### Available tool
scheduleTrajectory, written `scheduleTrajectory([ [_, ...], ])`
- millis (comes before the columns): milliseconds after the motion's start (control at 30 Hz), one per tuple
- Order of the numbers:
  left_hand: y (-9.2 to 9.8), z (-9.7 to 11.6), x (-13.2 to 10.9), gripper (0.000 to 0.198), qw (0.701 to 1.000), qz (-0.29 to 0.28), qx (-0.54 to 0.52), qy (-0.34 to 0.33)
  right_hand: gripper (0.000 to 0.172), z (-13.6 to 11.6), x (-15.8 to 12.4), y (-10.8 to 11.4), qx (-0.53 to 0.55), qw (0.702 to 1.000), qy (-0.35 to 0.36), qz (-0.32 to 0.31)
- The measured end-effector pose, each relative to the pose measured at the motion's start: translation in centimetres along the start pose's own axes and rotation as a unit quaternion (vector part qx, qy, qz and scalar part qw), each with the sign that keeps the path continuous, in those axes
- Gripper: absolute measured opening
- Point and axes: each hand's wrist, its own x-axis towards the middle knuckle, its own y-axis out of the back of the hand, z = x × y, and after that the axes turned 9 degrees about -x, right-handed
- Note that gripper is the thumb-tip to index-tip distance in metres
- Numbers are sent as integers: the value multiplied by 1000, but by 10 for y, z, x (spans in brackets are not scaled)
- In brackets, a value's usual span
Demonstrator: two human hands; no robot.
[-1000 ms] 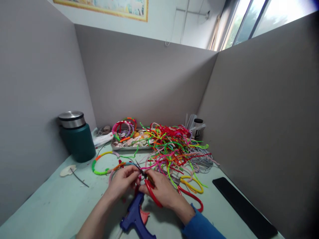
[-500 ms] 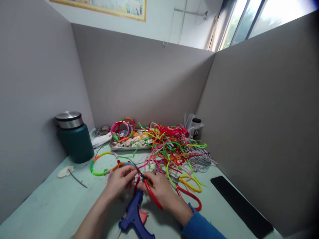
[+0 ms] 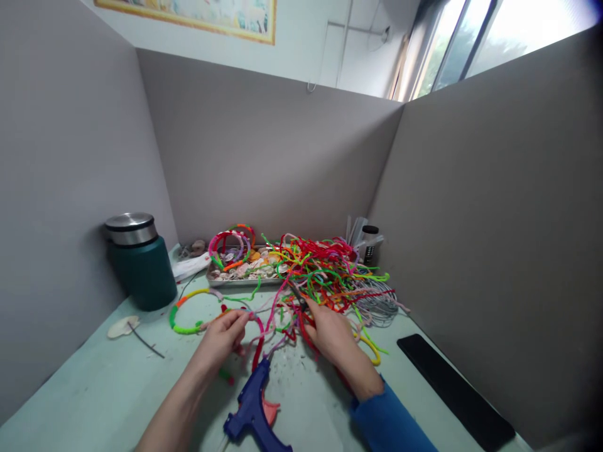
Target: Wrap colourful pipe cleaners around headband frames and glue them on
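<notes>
Head view: the right hand (image 3: pixel 330 331), gripping scissors (image 3: pixel 303 305), is drawing off toward two o'clock, near the fuzzy pile (image 3: pixel 325 257); cutting is seemingly pausing, the left hand (image 3: pixel 221 338) pinching the ring (image 3: pixel 257 351) at the scissors' eight o'clock.

Fuzzy pipe cleaners (image 3: pixel 330 251); smooth plastic glue gun (image 3: pixel 253 407); shiny metal flask lid (image 3: pixel 130 221).

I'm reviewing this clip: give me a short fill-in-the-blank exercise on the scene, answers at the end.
1. A dark-tipped tool is held in the person's ____ hand.
2. The glue gun has a body coloured ____.
3. Of the flask and the black strip, the one farther right is the ____.

Missing words: right; blue; black strip.
</notes>
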Motion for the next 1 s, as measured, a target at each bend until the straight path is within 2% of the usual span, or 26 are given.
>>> scheduleTrajectory([
  [100, -2, 1, -2, 42, 996, -23, -85, 21, 30, 13, 4, -2, -36, 998, -58, -4],
  [167, -4, 2, -4, 41, 993, -50, -102, 23, 22, 13, 5, 3, -24, 997, -69, 28],
  [233, -6, 3, -4, 37, 993, -74, -87, 21, 22, 4, 6, 11, 43, 995, -7, 88],
  [333, -7, 4, -5, 32, 993, -102, -58, 17, 22, -19, 8, 24, 155, 959, 185, 148],
  [433, -7, 6, -6, 31, 992, -115, -35, 20, 20, -42, 14, 28, 127, 936, 285, 163],
  [533, -7, 8, -7, 31, 994, -108, -14, 20, 16, -55, 21, 24, 51, 933, 312, 170],
  [667, -6, 10, -6, 31, 995, -100, 6, 9, 13, -58, 24, 17, 21, 933, 315, 170],
  [767, -3, 8, -4, 32, 996, -88, 13, 1, 11, -58, 23, 16, 59, 937, 310, 151],
  [900, 0, 5, -3, 31, 997, -77, 13, -7, 14, -63, 21, 10, 235, 933, 238, 130],
  [1000, 0, 4, -3, 31, 998, -68, 5, -12, 13, -71, 22, 0, 417, 894, 134, 93],
])
